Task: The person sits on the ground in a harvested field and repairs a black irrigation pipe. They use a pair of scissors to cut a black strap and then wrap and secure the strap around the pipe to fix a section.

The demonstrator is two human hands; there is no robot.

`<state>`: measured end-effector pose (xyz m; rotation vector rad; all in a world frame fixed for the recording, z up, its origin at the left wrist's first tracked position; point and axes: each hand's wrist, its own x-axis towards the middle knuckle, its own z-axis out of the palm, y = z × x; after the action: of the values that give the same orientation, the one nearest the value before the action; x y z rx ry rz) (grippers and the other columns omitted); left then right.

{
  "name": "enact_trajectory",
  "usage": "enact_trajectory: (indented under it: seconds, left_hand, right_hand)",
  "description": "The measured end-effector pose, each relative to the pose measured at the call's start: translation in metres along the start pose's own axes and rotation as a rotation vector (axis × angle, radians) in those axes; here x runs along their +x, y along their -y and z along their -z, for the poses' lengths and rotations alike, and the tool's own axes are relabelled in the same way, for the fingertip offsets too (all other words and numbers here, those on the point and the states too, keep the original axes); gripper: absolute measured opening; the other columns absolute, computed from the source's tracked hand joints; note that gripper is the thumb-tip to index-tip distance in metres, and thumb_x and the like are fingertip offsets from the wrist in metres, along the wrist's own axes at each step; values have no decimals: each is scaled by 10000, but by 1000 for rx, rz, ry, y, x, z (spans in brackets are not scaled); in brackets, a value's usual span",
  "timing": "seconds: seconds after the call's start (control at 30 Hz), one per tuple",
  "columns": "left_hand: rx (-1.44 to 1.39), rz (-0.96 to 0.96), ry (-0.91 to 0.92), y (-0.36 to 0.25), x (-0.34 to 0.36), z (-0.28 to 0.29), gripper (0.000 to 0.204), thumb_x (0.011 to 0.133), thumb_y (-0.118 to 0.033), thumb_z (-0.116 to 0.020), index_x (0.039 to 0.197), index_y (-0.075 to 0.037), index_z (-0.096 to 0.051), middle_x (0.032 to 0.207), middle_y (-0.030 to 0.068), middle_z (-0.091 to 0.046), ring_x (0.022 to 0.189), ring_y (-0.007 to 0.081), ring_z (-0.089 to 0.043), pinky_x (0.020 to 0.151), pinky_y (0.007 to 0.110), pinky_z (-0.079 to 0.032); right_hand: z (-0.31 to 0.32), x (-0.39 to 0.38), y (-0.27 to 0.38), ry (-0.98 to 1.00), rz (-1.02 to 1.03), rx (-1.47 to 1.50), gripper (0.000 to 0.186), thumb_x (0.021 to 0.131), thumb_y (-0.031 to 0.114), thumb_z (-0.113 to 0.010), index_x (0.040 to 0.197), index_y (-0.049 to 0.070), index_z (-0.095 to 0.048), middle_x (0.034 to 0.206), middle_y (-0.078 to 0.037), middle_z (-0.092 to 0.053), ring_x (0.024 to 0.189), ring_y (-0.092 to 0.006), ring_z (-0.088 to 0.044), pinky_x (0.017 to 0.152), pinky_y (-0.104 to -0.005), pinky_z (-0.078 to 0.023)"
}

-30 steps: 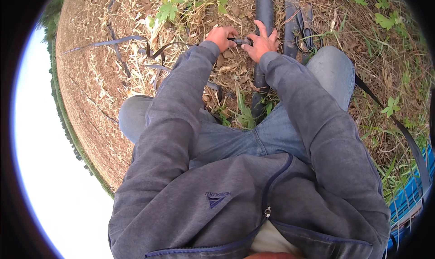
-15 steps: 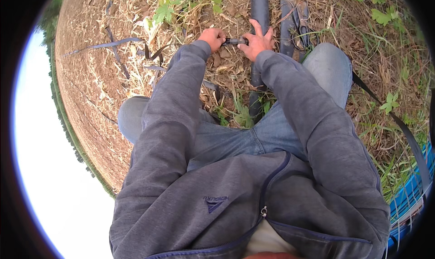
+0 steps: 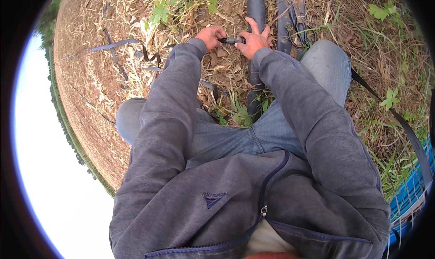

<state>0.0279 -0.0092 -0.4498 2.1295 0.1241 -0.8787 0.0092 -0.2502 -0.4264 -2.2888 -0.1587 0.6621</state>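
Your ground (image 3: 90, 91) is dry straw and bare soil, with green weeds (image 3: 181, 5) toward 12 o'clock and grass (image 3: 389, 100) at 3 o'clock; open sky fills the 8 o'clock edge. A thick black pipe (image 3: 255, 5) runs from 12 o'clock down between your knees, its middle hidden under your right hand (image 3: 252, 40). A second dark pipe (image 3: 283, 14) lies just beside it. Thin flat tape (image 3: 108, 46) trails off at 10 o'clock.

Both hands meet at 12 o'clock. The small dark fitting (image 3: 232, 40) sits between them: your left hand (image 3: 211, 35) is curled closed on its left end, and your right thumb and forefinger pinch its right end, other fingers spread over the pipe. The fitting's shape is too small to make out.
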Motion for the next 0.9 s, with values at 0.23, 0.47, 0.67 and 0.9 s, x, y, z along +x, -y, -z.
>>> enact_trajectory:
  seconds: [0.23, 0.47, 0.67, 0.9]
  left_hand:
    - [336, -21, -105, -36, -5, -6, 487, 693, 23, -814, 1124, -60, -601, 913, 64, -714, 872, 219, -682, 803, 358, -545]
    - [523, -150, -254, -32, -10, -15, 817, 756, 3, -716, 1487, -133, -377, 950, 166, -740, 940, 368, -704, 822, 441, -560]
    - [591, -92, -306, -33, -17, -24, 880, 748, 34, -683, 1526, -177, -330, 984, 180, -727, 959, 386, -693, 827, 463, -559]
    - [183, 62, -1206, -36, -58, -78, 221, 875, -78, -653, 1094, -59, -658, 862, 115, -706, 808, 270, -707, 742, 390, -568]
  right_hand:
    - [2, -2, 7, -179, 136, -227, 337, 835, 311, -744, 1148, 184, -732, 1613, 15, -256, 1430, -514, -150, 1151, -647, -204]
    - [-9, 49, 16, 6, 504, -217, 218, 838, 198, -672, 1022, 108, -750, 1178, -94, -695, 1171, -382, -546, 998, -512, -431]
    - [-26, 72, 17, 170, 511, -185, 181, 815, 167, -647, 950, 93, -742, 948, -160, -729, 907, -372, -684, 829, -471, -538]
    - [-13, 95, 20, 314, 654, -256, 193, 763, 158, -651, 919, 100, -749, 893, -163, -725, 885, -372, -687, 835, -460, -540]
